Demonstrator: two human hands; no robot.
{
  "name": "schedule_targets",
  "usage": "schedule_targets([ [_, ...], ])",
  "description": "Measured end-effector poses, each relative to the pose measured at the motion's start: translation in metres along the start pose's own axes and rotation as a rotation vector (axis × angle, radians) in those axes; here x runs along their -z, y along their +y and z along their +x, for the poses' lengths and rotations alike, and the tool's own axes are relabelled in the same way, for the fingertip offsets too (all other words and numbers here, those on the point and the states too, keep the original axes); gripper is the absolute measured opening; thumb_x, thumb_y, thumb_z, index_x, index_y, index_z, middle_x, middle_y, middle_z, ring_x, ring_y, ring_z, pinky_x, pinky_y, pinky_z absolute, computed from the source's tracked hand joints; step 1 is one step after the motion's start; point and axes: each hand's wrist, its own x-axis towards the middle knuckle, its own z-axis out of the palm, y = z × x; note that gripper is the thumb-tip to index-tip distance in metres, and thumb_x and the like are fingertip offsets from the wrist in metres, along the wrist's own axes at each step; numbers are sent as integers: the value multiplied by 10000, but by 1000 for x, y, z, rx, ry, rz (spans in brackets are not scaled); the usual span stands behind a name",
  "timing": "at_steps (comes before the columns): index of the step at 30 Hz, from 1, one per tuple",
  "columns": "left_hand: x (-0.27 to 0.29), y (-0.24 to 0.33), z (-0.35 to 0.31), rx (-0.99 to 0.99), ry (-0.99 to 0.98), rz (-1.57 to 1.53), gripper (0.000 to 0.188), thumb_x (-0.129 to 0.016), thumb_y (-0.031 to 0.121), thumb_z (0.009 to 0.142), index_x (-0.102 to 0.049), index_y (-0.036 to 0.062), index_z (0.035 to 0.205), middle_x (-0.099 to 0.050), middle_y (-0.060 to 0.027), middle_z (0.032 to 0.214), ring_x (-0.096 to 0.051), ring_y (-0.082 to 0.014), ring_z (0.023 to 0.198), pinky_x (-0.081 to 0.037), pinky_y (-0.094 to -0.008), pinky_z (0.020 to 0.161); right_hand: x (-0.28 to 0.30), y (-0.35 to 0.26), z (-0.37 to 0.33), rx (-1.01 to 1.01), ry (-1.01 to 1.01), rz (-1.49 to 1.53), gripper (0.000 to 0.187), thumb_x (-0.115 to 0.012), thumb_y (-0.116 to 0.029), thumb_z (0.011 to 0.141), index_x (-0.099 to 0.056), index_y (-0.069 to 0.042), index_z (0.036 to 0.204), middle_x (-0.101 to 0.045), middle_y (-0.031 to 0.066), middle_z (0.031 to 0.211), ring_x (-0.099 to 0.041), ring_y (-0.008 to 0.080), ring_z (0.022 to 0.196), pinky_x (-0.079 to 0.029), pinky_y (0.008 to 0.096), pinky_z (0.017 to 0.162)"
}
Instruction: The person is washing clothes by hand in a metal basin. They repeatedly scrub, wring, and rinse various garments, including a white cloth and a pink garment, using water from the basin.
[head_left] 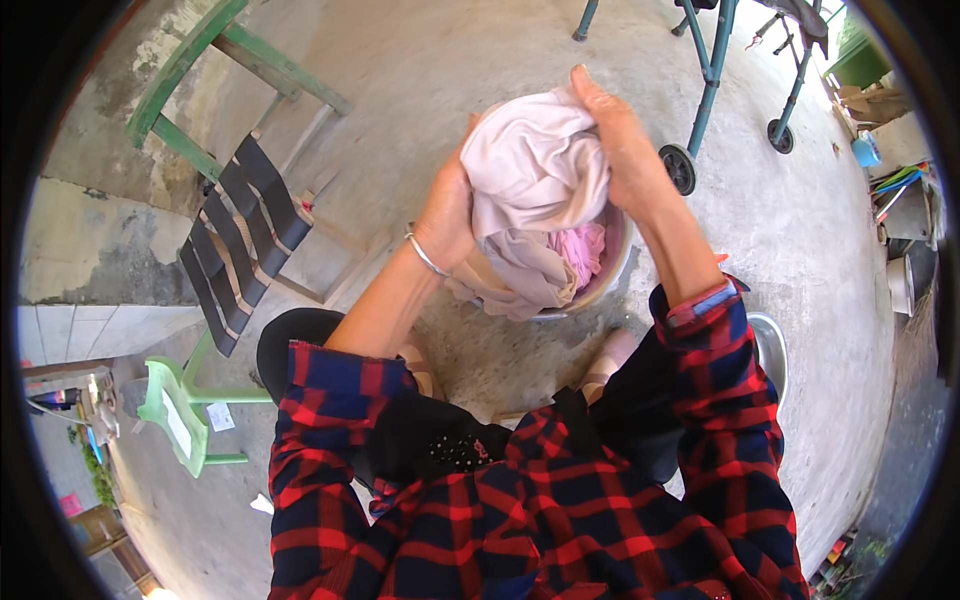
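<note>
My left hand (447, 212) and right hand (622, 150), partly curled, clasp a bunched pale pink cloth (535, 165) between them, just past twelve o'clock; my left fingers are mostly hidden. Beneath: basin (621, 256) with beige cloth (528, 275) and bright pink cloth (580, 250). Outward: strapped chair (262, 212), ten o'clock; wheeled frame (703, 105), half past one; metal bowl (772, 358), half past three.

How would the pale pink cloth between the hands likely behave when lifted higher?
The pale pink cloth is probably floppy, since it gathers in soft folds between the left hand and right hand. It would likely droop if held by one edge, as its rounded bundle shows no stiff part.
</note>
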Motion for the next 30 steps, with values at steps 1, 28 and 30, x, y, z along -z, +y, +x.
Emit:
schedule_targets([
  [1, -13, 17, -10, 123, 37, 31, 652, -385, 570, 979, -517, 32, 1323, -583, -97, 1290, -514, -193, 1227, -404, -355, 1043, 4, -9, -4, -16, -75, 46, 389, -588, -374, 945, -610, 12, 986, -671, 114, 934, -662, 208, 830, -544, 336, 759],
  [28, -11, 54, -19, -132, 9, 327, 384, -644, 315, 898, -642, -12, 1100, -665, -75, 1046, -628, -157, 958, -480, -304, 866, 20, -34, -22, 325, -400, -324, 180, -650, 76, 730, -627, -89, 800, -665, 33, 954, -599, 115, 894, -458, 268, 840],
  [30, -9, 54, -20, -100, 15, 277, 389, -630, 336, 905, -637, -10, 1081, -661, -84, 1061, -620, -163, 989, -469, -311, 891, 20, -34, -24, 349, -376, -345, 178, -638, 85, 716, -612, -87, 758, -666, 45, 965, -595, 123, 897, -455, 272, 845],
])
